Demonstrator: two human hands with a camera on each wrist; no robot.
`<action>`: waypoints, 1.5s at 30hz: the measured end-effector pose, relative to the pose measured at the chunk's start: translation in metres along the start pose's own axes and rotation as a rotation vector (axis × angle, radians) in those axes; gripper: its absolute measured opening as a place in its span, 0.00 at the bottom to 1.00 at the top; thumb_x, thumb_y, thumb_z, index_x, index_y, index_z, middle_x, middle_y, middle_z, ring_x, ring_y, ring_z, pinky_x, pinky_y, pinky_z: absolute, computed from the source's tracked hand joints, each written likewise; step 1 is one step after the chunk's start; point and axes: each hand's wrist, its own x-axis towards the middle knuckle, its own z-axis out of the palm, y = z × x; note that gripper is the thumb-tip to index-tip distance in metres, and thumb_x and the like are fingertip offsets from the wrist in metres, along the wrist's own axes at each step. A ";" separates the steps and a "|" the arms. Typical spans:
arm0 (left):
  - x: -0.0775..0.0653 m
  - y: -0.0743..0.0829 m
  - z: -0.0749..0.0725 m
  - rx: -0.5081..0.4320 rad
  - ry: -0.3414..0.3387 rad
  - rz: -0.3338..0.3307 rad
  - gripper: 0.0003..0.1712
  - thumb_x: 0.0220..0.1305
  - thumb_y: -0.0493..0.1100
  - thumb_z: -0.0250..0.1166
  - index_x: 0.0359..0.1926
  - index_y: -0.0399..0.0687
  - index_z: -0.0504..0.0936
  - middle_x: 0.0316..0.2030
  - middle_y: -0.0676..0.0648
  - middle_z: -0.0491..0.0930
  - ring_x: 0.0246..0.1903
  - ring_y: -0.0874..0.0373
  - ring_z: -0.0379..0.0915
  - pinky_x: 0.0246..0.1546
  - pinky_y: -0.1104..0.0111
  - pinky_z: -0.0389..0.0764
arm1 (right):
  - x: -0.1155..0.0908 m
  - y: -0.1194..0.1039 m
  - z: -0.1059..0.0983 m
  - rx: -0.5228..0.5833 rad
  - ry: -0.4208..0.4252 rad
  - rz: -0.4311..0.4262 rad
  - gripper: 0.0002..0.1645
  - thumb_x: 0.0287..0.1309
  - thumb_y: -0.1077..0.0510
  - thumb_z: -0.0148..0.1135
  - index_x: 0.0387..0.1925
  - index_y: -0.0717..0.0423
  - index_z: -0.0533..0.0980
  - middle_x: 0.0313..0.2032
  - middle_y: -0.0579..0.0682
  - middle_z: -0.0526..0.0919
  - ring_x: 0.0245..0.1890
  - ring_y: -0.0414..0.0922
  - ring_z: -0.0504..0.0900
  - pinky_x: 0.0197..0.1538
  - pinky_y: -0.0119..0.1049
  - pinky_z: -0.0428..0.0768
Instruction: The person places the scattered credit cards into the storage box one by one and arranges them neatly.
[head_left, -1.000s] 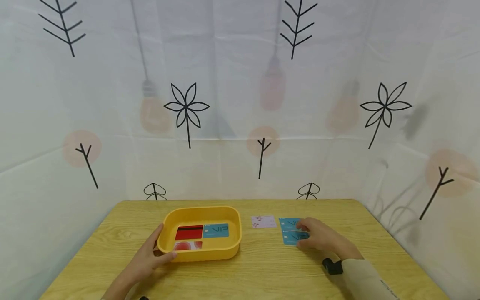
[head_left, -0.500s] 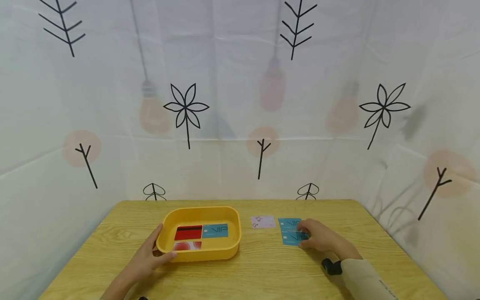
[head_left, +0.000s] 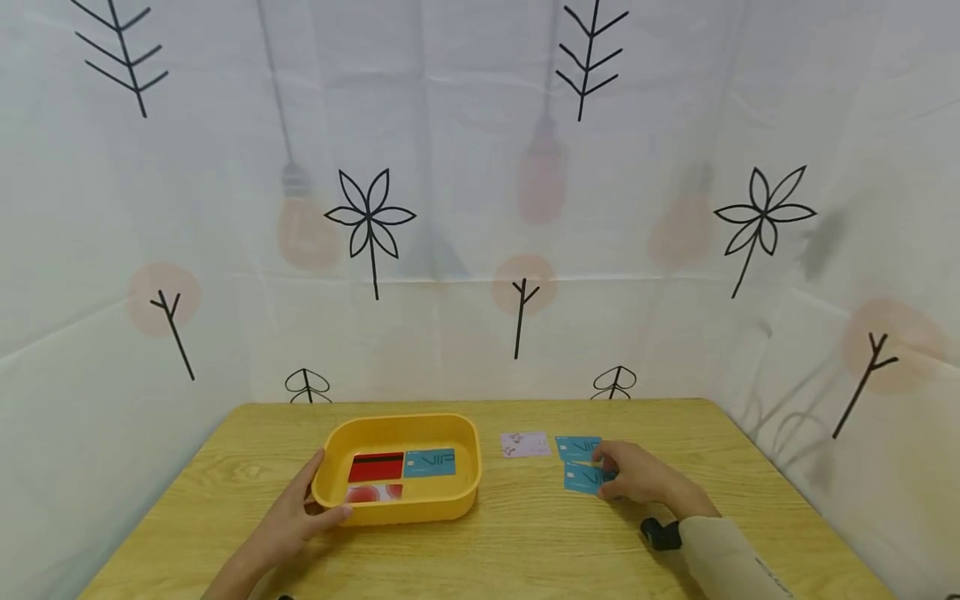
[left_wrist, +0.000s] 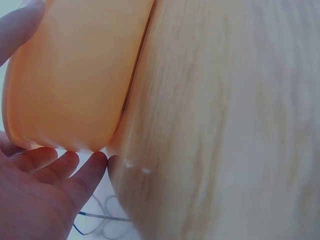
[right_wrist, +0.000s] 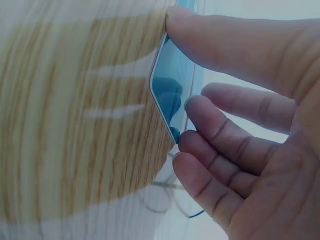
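Two hands show: one left hand (head_left: 287,518) and one right hand (head_left: 647,476). There is one yellow-brown wood-grain surface (head_left: 495,558) beneath them. By the left hand sits one yellow tray (head_left: 408,511), a rounded rectangle. Six flat rectangular cards are visible, three in the tray and three outside: inside, one red card with a black stripe (head_left: 377,472), one blue VIP card (head_left: 420,464) and one white card with red circles (head_left: 365,494); at the right hand, two blue VIP cards (head_left: 576,448); between the hands, one pale lilac patterned card (head_left: 525,444).
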 end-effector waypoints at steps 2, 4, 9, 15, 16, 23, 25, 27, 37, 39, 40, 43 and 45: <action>0.000 0.000 0.000 0.005 0.003 -0.003 0.59 0.56 0.52 0.71 0.75 0.38 0.40 0.71 0.32 0.48 0.62 0.41 0.63 0.56 0.62 0.73 | 0.000 -0.001 0.000 -0.003 0.005 0.011 0.26 0.43 0.59 0.76 0.45 0.60 0.76 0.40 0.50 0.79 0.42 0.48 0.76 0.48 0.51 0.75; 0.000 0.000 0.000 0.002 0.003 0.000 0.59 0.56 0.52 0.71 0.75 0.38 0.40 0.71 0.32 0.47 0.62 0.41 0.63 0.56 0.61 0.73 | -0.001 -0.001 0.000 -0.012 0.008 0.011 0.25 0.43 0.57 0.76 0.43 0.61 0.76 0.40 0.50 0.79 0.41 0.49 0.76 0.48 0.51 0.75; -0.002 0.001 0.000 0.012 0.002 0.015 0.60 0.56 0.52 0.71 0.74 0.36 0.40 0.71 0.30 0.48 0.62 0.40 0.63 0.57 0.58 0.72 | -0.001 0.001 -0.001 -0.021 0.007 -0.013 0.26 0.43 0.50 0.77 0.40 0.61 0.77 0.37 0.50 0.77 0.38 0.47 0.75 0.45 0.49 0.75; -0.002 0.001 0.000 0.027 0.006 -0.004 0.60 0.56 0.53 0.71 0.74 0.38 0.40 0.71 0.32 0.48 0.63 0.41 0.62 0.58 0.57 0.70 | -0.002 0.003 -0.004 -0.005 -0.021 -0.012 0.27 0.40 0.55 0.78 0.41 0.61 0.77 0.38 0.50 0.78 0.39 0.48 0.75 0.45 0.49 0.75; -0.001 0.000 0.000 0.026 0.007 -0.007 0.60 0.56 0.54 0.71 0.75 0.38 0.41 0.71 0.32 0.47 0.63 0.41 0.62 0.58 0.57 0.70 | -0.002 0.003 -0.004 -0.005 -0.025 -0.004 0.26 0.40 0.56 0.78 0.41 0.61 0.77 0.39 0.50 0.78 0.40 0.48 0.75 0.46 0.50 0.75; -0.001 0.000 0.001 0.011 0.003 -0.028 0.61 0.55 0.55 0.71 0.75 0.40 0.40 0.72 0.33 0.47 0.62 0.42 0.62 0.57 0.59 0.72 | -0.004 0.001 -0.005 0.000 -0.030 0.063 0.24 0.41 0.58 0.78 0.40 0.58 0.76 0.38 0.49 0.78 0.40 0.47 0.75 0.47 0.50 0.74; -0.001 0.000 0.001 0.007 0.004 -0.018 0.61 0.55 0.54 0.71 0.75 0.39 0.41 0.72 0.33 0.47 0.62 0.42 0.62 0.57 0.59 0.71 | -0.004 0.001 -0.005 0.000 -0.029 0.069 0.23 0.41 0.58 0.78 0.40 0.58 0.76 0.37 0.48 0.77 0.39 0.46 0.74 0.47 0.49 0.74; -0.001 0.000 0.000 0.001 0.005 -0.004 0.60 0.56 0.53 0.71 0.75 0.39 0.41 0.71 0.32 0.47 0.63 0.41 0.62 0.58 0.59 0.71 | -0.004 0.000 -0.005 0.005 -0.027 0.066 0.23 0.41 0.59 0.77 0.39 0.59 0.76 0.36 0.48 0.76 0.38 0.46 0.73 0.46 0.48 0.74; -0.002 0.000 0.000 0.002 0.005 0.009 0.59 0.56 0.51 0.71 0.74 0.37 0.42 0.71 0.31 0.49 0.61 0.42 0.64 0.56 0.58 0.73 | -0.005 0.003 -0.005 0.023 -0.025 0.006 0.23 0.42 0.60 0.77 0.37 0.61 0.73 0.35 0.50 0.73 0.35 0.46 0.69 0.42 0.44 0.72; -0.002 0.000 0.000 -0.001 0.004 0.012 0.59 0.56 0.51 0.71 0.74 0.37 0.41 0.71 0.31 0.49 0.61 0.41 0.64 0.56 0.58 0.73 | -0.005 0.004 -0.005 0.033 -0.024 0.001 0.24 0.41 0.61 0.77 0.38 0.61 0.71 0.34 0.50 0.72 0.35 0.46 0.68 0.41 0.43 0.71; -0.002 0.000 0.000 -0.003 0.003 0.014 0.59 0.56 0.50 0.71 0.74 0.37 0.41 0.71 0.31 0.49 0.61 0.41 0.64 0.56 0.59 0.73 | -0.005 0.004 -0.005 0.034 -0.023 -0.001 0.25 0.41 0.60 0.77 0.38 0.60 0.70 0.34 0.50 0.71 0.35 0.46 0.67 0.41 0.42 0.70; -0.002 0.000 0.000 -0.002 0.005 0.011 0.59 0.56 0.51 0.71 0.74 0.38 0.41 0.71 0.32 0.49 0.61 0.42 0.64 0.56 0.61 0.73 | -0.006 0.003 -0.005 0.045 -0.020 0.007 0.26 0.40 0.60 0.78 0.38 0.58 0.69 0.34 0.50 0.71 0.35 0.47 0.68 0.40 0.42 0.69; -0.002 0.001 0.000 -0.002 0.006 0.011 0.59 0.56 0.52 0.71 0.74 0.38 0.41 0.71 0.32 0.49 0.61 0.42 0.64 0.55 0.62 0.73 | -0.006 0.002 -0.005 0.047 -0.017 0.014 0.27 0.40 0.60 0.78 0.38 0.57 0.69 0.35 0.49 0.72 0.36 0.47 0.68 0.41 0.42 0.70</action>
